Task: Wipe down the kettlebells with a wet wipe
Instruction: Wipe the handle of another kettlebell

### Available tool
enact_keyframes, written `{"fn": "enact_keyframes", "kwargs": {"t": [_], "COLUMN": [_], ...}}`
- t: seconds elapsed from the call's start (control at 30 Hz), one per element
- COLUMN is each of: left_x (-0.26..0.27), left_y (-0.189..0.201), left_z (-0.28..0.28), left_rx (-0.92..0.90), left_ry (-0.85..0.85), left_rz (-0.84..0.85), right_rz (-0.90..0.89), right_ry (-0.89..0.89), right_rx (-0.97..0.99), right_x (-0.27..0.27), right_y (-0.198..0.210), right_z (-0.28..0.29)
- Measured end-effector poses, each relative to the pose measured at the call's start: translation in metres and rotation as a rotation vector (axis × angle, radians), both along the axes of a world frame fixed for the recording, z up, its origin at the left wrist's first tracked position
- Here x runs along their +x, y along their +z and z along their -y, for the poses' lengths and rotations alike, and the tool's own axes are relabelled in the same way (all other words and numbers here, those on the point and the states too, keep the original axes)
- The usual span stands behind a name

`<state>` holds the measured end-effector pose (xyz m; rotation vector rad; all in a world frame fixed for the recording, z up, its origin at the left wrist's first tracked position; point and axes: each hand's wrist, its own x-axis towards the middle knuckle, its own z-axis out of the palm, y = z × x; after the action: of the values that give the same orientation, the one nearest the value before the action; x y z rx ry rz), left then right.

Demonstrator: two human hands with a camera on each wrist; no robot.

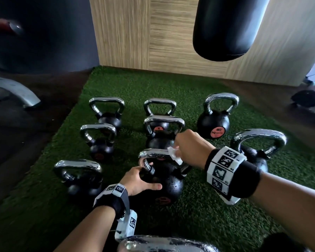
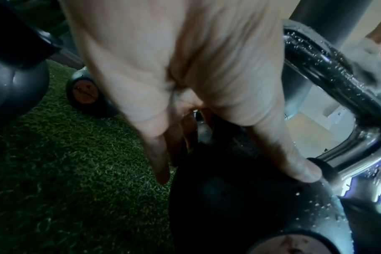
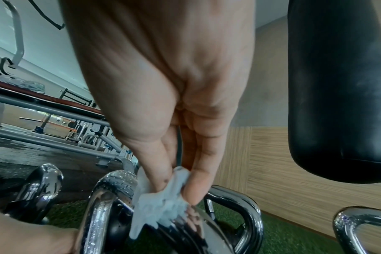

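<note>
A black kettlebell (image 1: 165, 186) with a wet chrome handle (image 1: 153, 154) stands on the green turf near me, beaded with droplets. My left hand (image 1: 142, 179) grips it where the handle's left leg meets the ball, thumb lying across the ball (image 2: 228, 214). My right hand (image 1: 186, 147) pinches a crumpled white wet wipe (image 1: 175, 155) against the right part of the handle. In the right wrist view the wipe (image 3: 161, 206) is bunched between thumb and fingers on the chrome bar (image 3: 118, 180).
Several more kettlebells stand around on the turf (image 1: 207, 215): one right behind (image 1: 162, 139), two at the right (image 1: 214, 124) (image 1: 253, 153), others at the left (image 1: 100, 144). A black punching bag (image 1: 225, 28) hangs ahead, right of centre. A wooden wall (image 1: 135, 33) closes the back.
</note>
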<state>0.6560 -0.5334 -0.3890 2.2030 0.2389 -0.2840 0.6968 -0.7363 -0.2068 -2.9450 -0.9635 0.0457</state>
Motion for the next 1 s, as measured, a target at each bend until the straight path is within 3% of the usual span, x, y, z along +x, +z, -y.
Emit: {"fn": "enact_keyframes", "kwargs": {"t": [0.2, 0.37, 0.5, 0.63, 0.7, 1.0], "left_x": [-0.002, -0.002, -0.003, -0.005, -0.005, -0.006], "left_y": [-0.008, -0.008, -0.007, -0.006, -0.005, -0.002], "left_z": [0.001, 0.001, 0.003, 0.003, 0.003, 0.005], "left_rx": [-0.066, -0.074, -0.099, -0.100, -0.098, -0.096], "left_ry": [0.013, 0.026, 0.022, 0.036, 0.036, 0.050], "left_rz": [0.000, -0.015, -0.001, 0.002, 0.000, -0.015], "right_rz": [0.075, 0.140, 0.069, -0.164, -0.269, -0.691], "right_ry": [-0.037, -0.020, -0.034, -0.091, -0.152, -0.401], "right_rx": [-0.213, -0.225, -0.269, -0.247, -0.148, 0.641], "right_x": [0.009, 0.011, 0.018, 0.021, 0.023, 0.024], "right_y": [-0.008, -0.015, -0.019, -0.016, -0.015, -0.043], "right_z": [0.030, 0.030, 0.034, 0.042, 0.047, 0.081]}}
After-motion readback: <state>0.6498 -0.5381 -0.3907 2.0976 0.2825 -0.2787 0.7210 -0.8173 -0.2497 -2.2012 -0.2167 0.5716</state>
